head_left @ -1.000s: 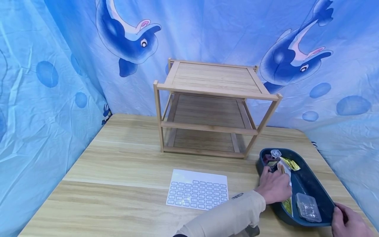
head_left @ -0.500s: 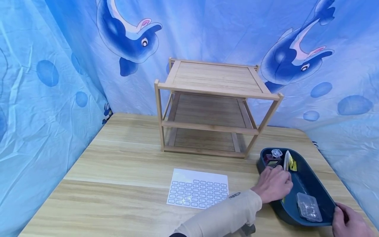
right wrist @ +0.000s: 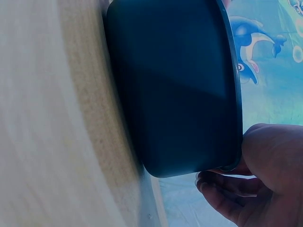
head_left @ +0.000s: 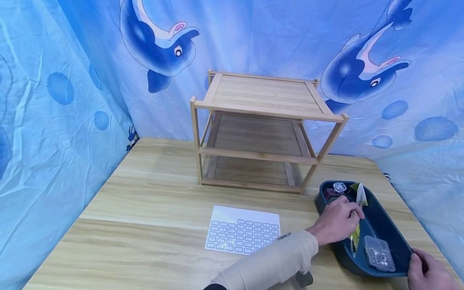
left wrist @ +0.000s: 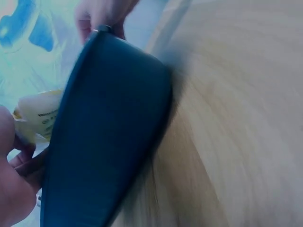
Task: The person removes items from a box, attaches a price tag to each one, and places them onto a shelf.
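A dark teal plastic tub [head_left: 386, 225] stands at the right of the table. My left hand [head_left: 338, 219] reaches across into it and pinches a white and yellow-green packet [head_left: 361, 195], which stands on edge. In the left wrist view, printing shows on the packet [left wrist: 41, 113] beyond the left hand [left wrist: 14, 175]. My right hand [head_left: 427, 269] grips the tub's near right rim, with its thumb and curled fingers also in the right wrist view, where the right hand [right wrist: 265, 175] is beside the tub's wall. A clear plastic box [head_left: 378, 253] lies inside the tub's near end.
Beside the left hand, a dark red item [head_left: 330, 193] and a small clear-topped piece [head_left: 340, 187] sit in the tub's far end. A white sheet of numbered boxes [head_left: 243, 231] lies on the table. Behind stands a three-tier wooden rack [head_left: 257, 155], before a blue dolphin curtain [head_left: 261, 36].
The packet has turned from lying flat to standing on edge, and it leans a little to the right with my left hand. My right hand stays on the rim.
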The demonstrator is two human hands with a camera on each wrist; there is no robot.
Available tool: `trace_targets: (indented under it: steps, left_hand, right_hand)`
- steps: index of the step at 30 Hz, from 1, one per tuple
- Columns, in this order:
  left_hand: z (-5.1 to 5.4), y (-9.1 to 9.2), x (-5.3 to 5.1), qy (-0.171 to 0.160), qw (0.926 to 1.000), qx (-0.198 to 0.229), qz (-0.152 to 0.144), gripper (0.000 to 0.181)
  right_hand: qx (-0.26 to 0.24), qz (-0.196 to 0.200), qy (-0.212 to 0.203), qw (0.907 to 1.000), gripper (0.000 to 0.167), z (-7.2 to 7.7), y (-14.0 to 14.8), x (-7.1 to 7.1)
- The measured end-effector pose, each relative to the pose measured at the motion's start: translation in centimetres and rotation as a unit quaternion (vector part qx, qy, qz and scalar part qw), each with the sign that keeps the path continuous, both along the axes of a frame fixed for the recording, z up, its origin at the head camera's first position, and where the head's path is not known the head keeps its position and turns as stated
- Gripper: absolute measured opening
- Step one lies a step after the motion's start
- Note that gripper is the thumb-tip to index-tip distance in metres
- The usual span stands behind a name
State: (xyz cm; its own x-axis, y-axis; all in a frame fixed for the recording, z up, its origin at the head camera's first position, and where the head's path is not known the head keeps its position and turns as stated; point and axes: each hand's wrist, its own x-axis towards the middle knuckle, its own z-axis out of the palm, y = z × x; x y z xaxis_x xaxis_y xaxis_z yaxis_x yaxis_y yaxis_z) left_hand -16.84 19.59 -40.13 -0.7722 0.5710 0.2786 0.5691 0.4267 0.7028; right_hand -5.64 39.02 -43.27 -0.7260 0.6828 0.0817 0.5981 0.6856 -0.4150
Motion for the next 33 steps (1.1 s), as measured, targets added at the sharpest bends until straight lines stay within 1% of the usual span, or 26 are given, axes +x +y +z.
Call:
trace_targets:
  steps: [1, 3, 6, 10, 13, 16, 19, 22, 24, 27, 29, 31, 33]
  left_hand:
    - [0.0, -0.1, 0.0, -0.02, 0.9995, 0.025, 0.003, 0.023]
    - [0.0, -0.2, 0.1, -0.054, 0.9957, 0.074, 0.013, 0.023]
    - [-0.1, -0.3, 0.3, -0.097, 0.9846, 0.142, 0.03, 0.022]
    - [-0.1, -0.4, 0.6, -0.13, 0.9692, 0.204, 0.045, 0.02]
    - [0.1, -0.6, 0.8, -0.144, 0.9606, 0.232, 0.05, 0.02]
    - [0.5, -1.0, 1.2, -0.15, 0.9547, 0.251, 0.052, 0.021]
    - [0.9, -1.4, 1.6, -0.167, 0.947, 0.269, 0.053, 0.022]
    - [1.3, -1.8, 1.9, -0.2, 0.9337, 0.292, 0.054, 0.025]
    - [1.4, -2.0, 2.1, -0.223, 0.9233, 0.308, 0.054, 0.026]
    - [1.6, -2.2, 2.4, -0.249, 0.9108, 0.324, 0.06, 0.028]
    - [1.8, -2.3, 2.6, -0.263, 0.9041, 0.331, 0.063, 0.029]
    - [1.9, -2.4, 2.8, -0.273, 0.8991, 0.336, 0.063, 0.03]
    - [2.0, -2.5, 2.9, -0.278, 0.8953, 0.343, 0.057, 0.03]
  right_hand:
    - [0.0, -0.002, 0.002, 1.0, 0.044, 0.0, -0.1, 0.0]
    - [0.0, -0.005, 0.004, 1.0, 0.044, 0.1, -0.1, 0.1]
    - [0.0, -0.004, 0.005, 1.0, 0.044, 0.0, -0.1, 0.2]
    - [0.001, 0.001, 0.004, 1.0, 0.043, -0.1, 0.2, 0.2]
    - [0.003, 0.005, 0.004, 1.0, 0.043, -0.1, 0.3, 0.2]
    - [0.005, 0.007, 0.009, 0.9999, 0.041, 0.1, 0.1, 0.1]
    - [0.008, 0.002, 0.024, 0.9997, 0.04, 0.4, -0.3, 0.1]
    - [0.017, -0.014, 0.035, 0.9991, 0.044, 0.7, -1.0, 0.4]
    - [0.027, -0.031, 0.062, 0.9972, 0.045, 1.0, -1.6, 0.4]
    - [0.04, -0.042, 0.1, 0.9933, 0.048, 1.4, -2.5, 0.7]
    - [0.046, -0.041, 0.134, 0.989, 0.047, 1.7, -3.1, 0.8]
    - [0.041, -0.029, 0.139, 0.989, 0.048, 2.3, -3.6, 0.9]
    - [0.034, -0.013, 0.144, 0.9889, 0.049, 2.8, -4.3, 0.9]
